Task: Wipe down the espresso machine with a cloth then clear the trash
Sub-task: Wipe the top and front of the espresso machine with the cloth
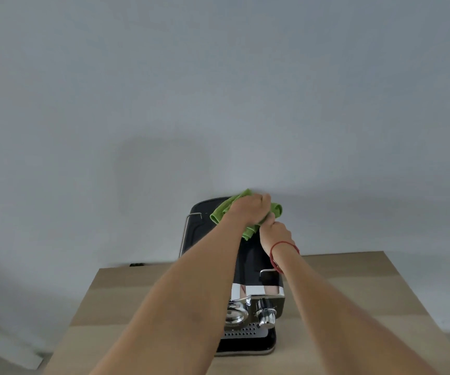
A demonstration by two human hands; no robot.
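Currently left hand [248, 209] curled round green cloth [219, 212] on espresso machine [248, 261] top rear; right hand [275, 234] pinches cloth edge. Machine stands toward bench [353, 280] far edge.

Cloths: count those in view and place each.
1. The green cloth lies on the rear top of the espresso machine, gripped by the left hand, its near edge pinched by the right hand. Arms may hide more.
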